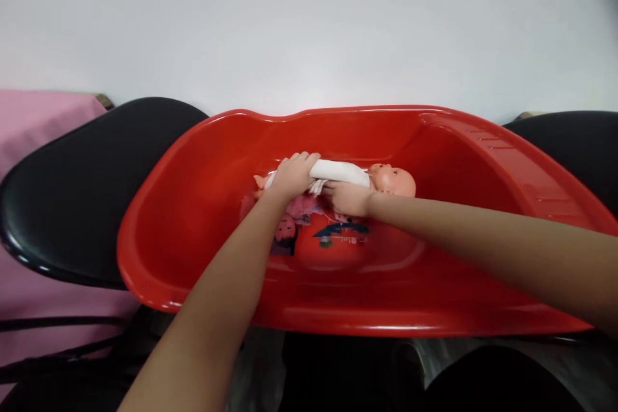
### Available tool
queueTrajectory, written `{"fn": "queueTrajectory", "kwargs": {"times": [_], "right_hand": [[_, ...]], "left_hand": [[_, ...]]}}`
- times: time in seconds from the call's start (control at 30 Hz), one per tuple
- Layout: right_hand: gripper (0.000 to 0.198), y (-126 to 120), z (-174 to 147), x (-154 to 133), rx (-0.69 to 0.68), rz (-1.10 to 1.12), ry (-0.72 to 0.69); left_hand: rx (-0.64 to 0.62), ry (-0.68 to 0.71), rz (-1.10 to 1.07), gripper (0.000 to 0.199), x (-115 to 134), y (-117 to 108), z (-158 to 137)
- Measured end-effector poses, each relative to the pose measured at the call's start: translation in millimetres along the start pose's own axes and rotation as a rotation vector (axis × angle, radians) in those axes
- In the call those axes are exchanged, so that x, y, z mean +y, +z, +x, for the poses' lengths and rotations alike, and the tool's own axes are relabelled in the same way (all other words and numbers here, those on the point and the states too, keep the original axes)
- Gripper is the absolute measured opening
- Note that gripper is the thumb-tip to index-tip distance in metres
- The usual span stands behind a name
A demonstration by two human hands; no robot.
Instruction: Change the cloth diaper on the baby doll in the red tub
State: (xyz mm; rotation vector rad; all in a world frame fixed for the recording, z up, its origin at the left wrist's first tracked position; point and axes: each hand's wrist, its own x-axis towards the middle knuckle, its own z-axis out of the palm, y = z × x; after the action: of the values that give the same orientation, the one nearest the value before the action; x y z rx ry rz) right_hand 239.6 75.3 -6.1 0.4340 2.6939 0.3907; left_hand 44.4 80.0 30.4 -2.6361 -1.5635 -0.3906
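Note:
A baby doll (pixel 393 180) lies on its back inside a red plastic baby tub (pixel 203 161), head to the right. A white cloth (pixel 340 170) is wrapped over its body. My left hand (pixel 290 177) grips the cloth at the doll's lower body, where the feet stick out to the left. My right hand (pixel 347 198) holds the cloth's edge at the doll's chest, just left of the head. A cartoon picture (pixel 338 235) is printed on the tub floor below the hands.
The tub rests across two black chair seats, one at the left (pixel 72 206) and one at the right (pixel 574 141). Pink fabric (pixel 33 122) lies at the far left. A plain white wall fills the background.

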Motion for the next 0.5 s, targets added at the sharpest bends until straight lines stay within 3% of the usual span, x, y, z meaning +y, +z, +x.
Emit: {"fn": "queueTrajectory", "kwargs": {"times": [0.1,0.3,0.4,0.5], "right_hand": [[0.041,22,-37,6,0.022,-0.105,0.012],[0.049,52,-99,-3,-0.026,-0.016,0.124],[0.044,47,-115,-4,0.008,-0.059,0.155],[0.038,24,-125,-1,0.066,-0.061,0.133]], "left_hand": [[0.005,0.001,0.003,0.032,3,-1,2],[-0.034,0.024,0.087,0.028,15,-11,-1],[-0.054,0.032,0.108,0.028,17,-15,-3],[-0.05,0.018,0.12,0.028,19,-15,-4]]}}
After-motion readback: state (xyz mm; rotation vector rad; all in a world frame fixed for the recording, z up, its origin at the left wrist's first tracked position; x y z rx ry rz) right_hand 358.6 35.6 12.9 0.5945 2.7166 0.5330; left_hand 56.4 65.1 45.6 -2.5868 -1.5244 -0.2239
